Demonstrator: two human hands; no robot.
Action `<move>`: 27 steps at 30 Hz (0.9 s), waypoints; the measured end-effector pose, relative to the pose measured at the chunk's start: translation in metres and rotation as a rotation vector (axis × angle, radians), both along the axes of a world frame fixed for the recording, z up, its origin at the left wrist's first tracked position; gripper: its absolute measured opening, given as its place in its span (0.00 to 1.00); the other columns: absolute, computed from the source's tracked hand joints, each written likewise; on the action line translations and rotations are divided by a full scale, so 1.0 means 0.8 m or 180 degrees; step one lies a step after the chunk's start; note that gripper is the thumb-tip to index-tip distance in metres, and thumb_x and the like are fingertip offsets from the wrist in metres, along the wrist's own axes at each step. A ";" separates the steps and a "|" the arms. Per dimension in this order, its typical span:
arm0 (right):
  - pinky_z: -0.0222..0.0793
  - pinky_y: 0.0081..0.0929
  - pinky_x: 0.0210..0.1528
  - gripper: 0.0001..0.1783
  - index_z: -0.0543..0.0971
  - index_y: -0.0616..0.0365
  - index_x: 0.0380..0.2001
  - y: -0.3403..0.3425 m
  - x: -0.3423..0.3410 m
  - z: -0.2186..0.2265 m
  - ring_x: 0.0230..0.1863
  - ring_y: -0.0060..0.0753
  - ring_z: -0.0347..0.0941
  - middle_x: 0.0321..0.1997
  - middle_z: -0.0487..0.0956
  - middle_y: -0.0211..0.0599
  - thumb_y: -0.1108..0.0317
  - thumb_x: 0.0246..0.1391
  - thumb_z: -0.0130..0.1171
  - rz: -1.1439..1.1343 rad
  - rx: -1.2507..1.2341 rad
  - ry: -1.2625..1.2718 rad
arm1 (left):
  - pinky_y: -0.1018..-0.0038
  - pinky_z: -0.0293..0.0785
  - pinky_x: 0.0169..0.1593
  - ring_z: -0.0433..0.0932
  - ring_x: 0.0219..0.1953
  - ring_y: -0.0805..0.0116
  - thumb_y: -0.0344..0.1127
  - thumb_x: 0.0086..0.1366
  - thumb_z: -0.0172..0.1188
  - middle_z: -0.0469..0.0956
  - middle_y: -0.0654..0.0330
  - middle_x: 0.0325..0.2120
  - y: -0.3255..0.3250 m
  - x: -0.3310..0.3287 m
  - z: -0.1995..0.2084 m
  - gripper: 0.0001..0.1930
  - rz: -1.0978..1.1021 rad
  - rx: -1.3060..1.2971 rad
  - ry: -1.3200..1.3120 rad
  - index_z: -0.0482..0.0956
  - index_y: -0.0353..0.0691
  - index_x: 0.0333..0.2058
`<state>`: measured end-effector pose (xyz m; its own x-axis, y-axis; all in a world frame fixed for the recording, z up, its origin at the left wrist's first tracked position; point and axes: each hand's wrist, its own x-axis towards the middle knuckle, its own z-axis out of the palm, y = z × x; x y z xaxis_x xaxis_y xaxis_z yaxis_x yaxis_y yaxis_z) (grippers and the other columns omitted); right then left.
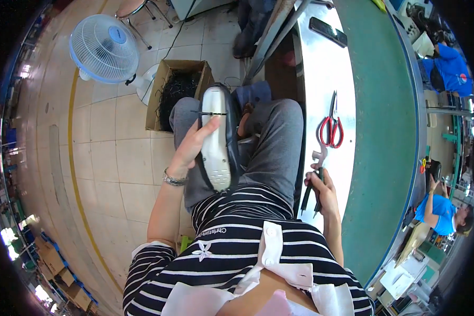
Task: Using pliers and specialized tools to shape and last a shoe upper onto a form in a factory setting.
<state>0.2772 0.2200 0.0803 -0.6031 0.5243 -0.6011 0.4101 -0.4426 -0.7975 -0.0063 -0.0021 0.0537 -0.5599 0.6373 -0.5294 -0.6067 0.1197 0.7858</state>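
Note:
My left hand (192,147) holds a black shoe (219,138) sole-up over my lap; its sole is pale grey-white with a dark line across the forefoot. My right hand (321,190) grips the dark handles of a pair of metal pliers (316,176), whose jaws point up along the white bench top (326,79). Just beyond the pliers lie red-handled scissors (332,124) on the same bench. I sit in grey trousers and a striped shirt.
A cardboard box (176,92) of dark scraps stands on the tiled floor by my knees, with a white fan (104,48) behind it. A black flat device (327,31) lies further along the bench. A green conveyor belt (384,131) runs beside it, with people in blue at right.

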 end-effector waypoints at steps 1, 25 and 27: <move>0.64 0.22 0.43 0.21 0.67 0.59 0.56 -0.005 -0.018 0.014 0.35 0.22 0.70 0.32 0.75 0.30 0.67 0.62 0.52 0.0202 -0.0084 -0.0004 | 0.76 0.70 0.49 0.74 0.45 0.74 0.54 0.63 0.59 0.74 0.59 0.47 0.006 -0.005 0.001 0.34 -0.0054 -0.0040 -0.0153 0.64 0.36 0.58; 0.73 0.25 0.34 0.34 0.41 0.50 0.71 -0.024 -0.299 0.087 0.31 0.22 0.71 0.31 0.70 0.31 0.67 0.68 0.43 0.2711 -0.0295 -0.0376 | 0.74 0.65 0.56 0.73 0.50 0.63 0.47 0.66 0.56 0.75 0.46 0.48 0.045 -0.051 -0.005 0.30 0.0495 0.0307 0.1063 0.66 0.31 0.59; 0.74 0.26 0.33 0.34 0.41 0.51 0.70 -0.024 -0.290 0.076 0.30 0.24 0.72 0.31 0.71 0.34 0.67 0.67 0.43 0.2793 0.0000 -0.0356 | 0.74 0.69 0.53 0.77 0.49 0.58 0.41 0.65 0.58 0.77 0.44 0.47 0.042 -0.054 -0.006 0.25 0.0557 0.0499 0.0394 0.70 0.31 0.56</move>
<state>0.0449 0.2011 0.1410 -0.7258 -0.0999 -0.6806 0.6774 0.0683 -0.7325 -0.0493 0.0319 0.0487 -0.7233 0.5939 -0.3524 -0.5055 -0.1078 0.8560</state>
